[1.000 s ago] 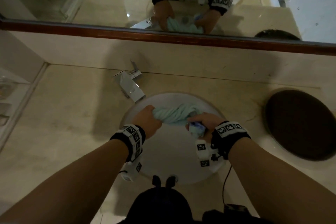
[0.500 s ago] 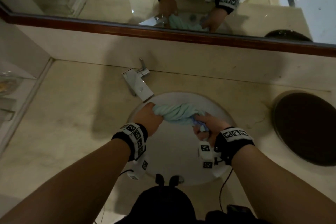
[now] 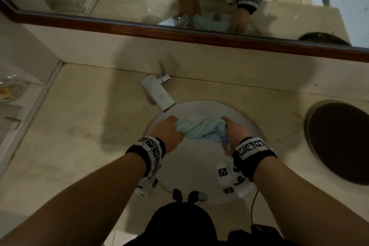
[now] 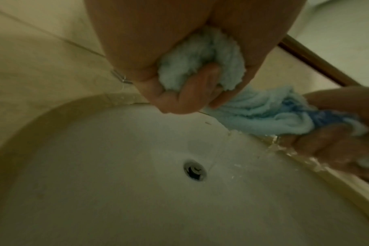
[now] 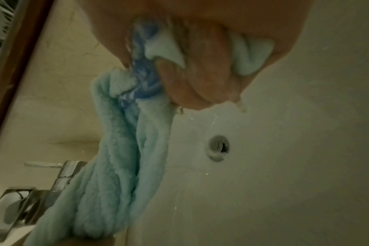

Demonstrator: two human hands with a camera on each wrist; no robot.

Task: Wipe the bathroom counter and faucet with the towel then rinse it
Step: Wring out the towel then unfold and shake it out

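- Pale blue terry towel (image 3: 196, 130), twisted into a thick rope with a darker blue patch at its right end, held level above the white round sink basin (image 3: 191, 168), clear of the bowl.
- Left hand (image 3: 168, 134) fisted tight round the towel's left end; fingers (image 4: 198, 86) curled fully over a bulging wad of cloth in the left wrist view.
- Right hand (image 3: 235, 134) clenched round the right end; fingers (image 5: 200, 79) wrapped over the dark blue patch, folds of pale cloth squeezed out between them.
- Water seen dripping off the right hand's knuckles and from the towel's underside down into the basin.
- Round metal drain (image 4: 195, 171) open at the bottom of the bowl, below and between the hands.
- Chrome square-bodied faucet (image 3: 157, 91) set at the basin's far left rim, spout angled toward the bowl, just beyond the left hand, not touching.
- Beige stone bathroom counter (image 3: 75, 126) all round the basin.
- Dark round recessed opening (image 3: 339, 142) in the counter well to the right.
- Wood-framed mirror (image 3: 139, 28) along the back wall, both hands and the towel reflected.
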